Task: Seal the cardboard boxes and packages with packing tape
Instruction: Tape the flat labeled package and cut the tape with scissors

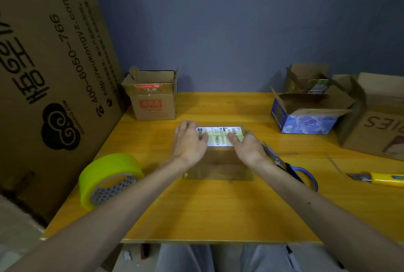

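Middle of the yellow table (196,210): small cardboard box (218,162), flaps down, white shipping label (219,138) on top. 2 hands flat on that top: left hand (189,143) at the label's left end, right hand (247,148) at its right end, fingers straight and close together, pressing down, gripping nothing. Possibly a pale strip of tape across the label; too blurred to tell. Left of the box, well apart, yellow-green tape roll (107,175) on edge. Just beside the right wrist, blue-handled scissors (290,167); farther right, yellow utility knife (380,179). At the back, brown open box (153,99) left, blue open box (306,123) right.
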